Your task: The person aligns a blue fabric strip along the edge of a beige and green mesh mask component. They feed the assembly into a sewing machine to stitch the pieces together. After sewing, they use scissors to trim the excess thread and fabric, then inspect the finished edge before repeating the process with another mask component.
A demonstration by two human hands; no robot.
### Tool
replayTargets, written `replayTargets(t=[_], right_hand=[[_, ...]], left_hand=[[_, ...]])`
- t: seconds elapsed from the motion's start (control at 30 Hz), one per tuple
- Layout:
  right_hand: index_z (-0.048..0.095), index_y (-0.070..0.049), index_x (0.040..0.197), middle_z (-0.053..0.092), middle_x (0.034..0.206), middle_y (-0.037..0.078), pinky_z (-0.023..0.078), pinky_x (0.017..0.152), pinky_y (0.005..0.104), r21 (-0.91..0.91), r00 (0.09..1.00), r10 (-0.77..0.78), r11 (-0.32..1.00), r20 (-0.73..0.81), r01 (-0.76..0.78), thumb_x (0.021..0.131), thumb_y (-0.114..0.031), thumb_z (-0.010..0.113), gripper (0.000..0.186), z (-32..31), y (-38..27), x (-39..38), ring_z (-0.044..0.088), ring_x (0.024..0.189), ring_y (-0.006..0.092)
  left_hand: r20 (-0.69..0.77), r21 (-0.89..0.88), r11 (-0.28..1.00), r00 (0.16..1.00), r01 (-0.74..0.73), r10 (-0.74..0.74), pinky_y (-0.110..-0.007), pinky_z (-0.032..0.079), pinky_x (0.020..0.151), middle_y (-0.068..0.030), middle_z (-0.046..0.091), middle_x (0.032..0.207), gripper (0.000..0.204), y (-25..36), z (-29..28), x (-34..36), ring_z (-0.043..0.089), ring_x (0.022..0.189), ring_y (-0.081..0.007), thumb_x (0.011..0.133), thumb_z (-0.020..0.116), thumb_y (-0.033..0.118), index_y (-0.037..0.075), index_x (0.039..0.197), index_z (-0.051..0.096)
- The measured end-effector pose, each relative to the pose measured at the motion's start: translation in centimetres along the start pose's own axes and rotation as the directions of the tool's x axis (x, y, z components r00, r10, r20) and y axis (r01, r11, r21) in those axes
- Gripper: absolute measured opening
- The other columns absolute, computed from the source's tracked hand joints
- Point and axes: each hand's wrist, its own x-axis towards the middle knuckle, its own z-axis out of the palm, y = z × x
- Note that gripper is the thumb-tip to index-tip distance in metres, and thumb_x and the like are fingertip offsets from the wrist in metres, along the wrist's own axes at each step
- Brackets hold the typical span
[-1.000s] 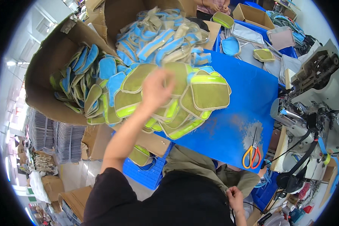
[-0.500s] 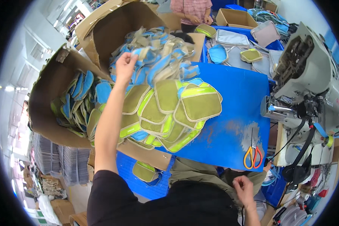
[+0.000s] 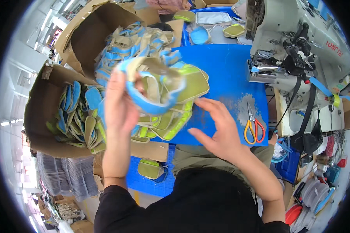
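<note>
My left hand grips a looped blue and beige fabric strip, raised and slightly blurred over a pile of olive mesh pieces with bright green bands. The hand partly hides the pile. To its right my right hand is open, thumb and fingers apart, its fingertips beside the pile's right edge. Orange-and-red-handled scissors lie on the blue tabletop, right of my right hand. Behind the pile is a heap of similar blue and beige strips.
An open carton of olive and blue pieces stands left, another carton behind it. A sewing machine fills the right. A person in pink stands beyond the table, near a blue crate with pouches. Bundled grey sheets stand lower left.
My left hand has come from the strip heap toward me, carrying a looped strip. My right hand has risen from my lap to the edge of the olive pile and opened.
</note>
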Motion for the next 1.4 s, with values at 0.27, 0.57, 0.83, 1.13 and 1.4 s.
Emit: replayTargets(t=[0.27, 0.57, 0.83, 1.13, 1.4], right_hand=[[0.066, -0.003, 0.086, 0.067, 0.085, 0.013, 0.048, 0.074, 0.0372, 0.065, 0.926, 0.287, 0.948, 0.243, -0.311, 0.082, -0.01, 0.082, 0.018, -2.2, 2.0, -6.3, 0.063, 0.08, 0.0325], [0.061, -0.002, 0.096, 0.059, 0.083, -0.004, 0.041, 0.069, 0.0237, 0.413, 0.795, 0.587, 0.692, 0.156, -0.592, 0.098, -0.013, 0.073, 0.016, -6.1, 2.5, -12.3, 0.049, 0.077, 0.0033], [0.065, -0.001, 0.106, 0.066, 0.089, -0.002, 0.043, 0.071, 0.0222, 0.383, 0.821, 0.535, 0.729, 0.198, -0.567, 0.099, -0.014, 0.073, 0.016, -4.4, 1.5, -11.3, 0.052, 0.079, 0.0036], [0.068, 0.002, 0.116, 0.071, 0.094, 0.004, 0.049, 0.072, 0.0263, 0.314, 0.802, 0.566, 0.739, 0.191, -0.596, 0.097, -0.008, 0.071, 0.022, -4.7, 0.3, -10.7, 0.063, 0.08, 0.0075], [0.068, 0.001, 0.118, 0.073, 0.107, 0.017, 0.055, 0.076, 0.0366, 0.226, 0.918, 0.358, 0.893, 0.169, -0.39, 0.092, -0.005, 0.074, 0.027, -3.5, 0.7, -7.7, 0.073, 0.09, 0.0308]], left_hand=[[-0.089, -0.428, 0.868, 0.944, 0.252, -0.317, -0.032, 0.059, 0.083, -0.0073, 0.073, 0.107, 0.02, -11.3, 3.7, -2.9, 0.071, 0.093, -0.0159, 0.107, 0.062, 0.026, 0.011, 0.12, 0.062], [0.147, 0.909, -0.41, 0.86, 0.077, 0.489, -0.039, 0.054, 0.094, -0.0117, 0.074, 0.115, 0.041, -5.8, -11.6, 3.3, 0.069, 0.11, -0.0329, 0.084, 0.082, 0.027, 0.008, 0.119, 0.071], [-0.037, 0.941, -0.291, 0.91, 0.171, 0.413, -0.039, 0.057, 0.078, -0.0109, 0.077, 0.085, 0.019, 2.6, -22.4, 9.9, 0.075, 0.083, -0.0263, 0.085, 0.071, 0.022, 0.006, 0.094, 0.077], [-0.026, 0.981, -0.149, 0.842, 0.125, 0.539, -0.036, 0.055, 0.072, -0.0088, 0.076, 0.082, 0.035, 3.4, -19.1, 14.0, 0.073, 0.076, -0.0223, 0.091, 0.076, 0.041, 0.006, 0.093, 0.077], [0.199, -0.162, 0.608, 0.629, 0.777, -0.751, -0.048, 0.041, 0.116, -0.0145, 0.06, 0.147, 0.068, -16.9, 2.4, -5.3, 0.055, 0.138, -0.0302, 0.11, 0.034, 0.058, 0.003, 0.144, 0.057]])
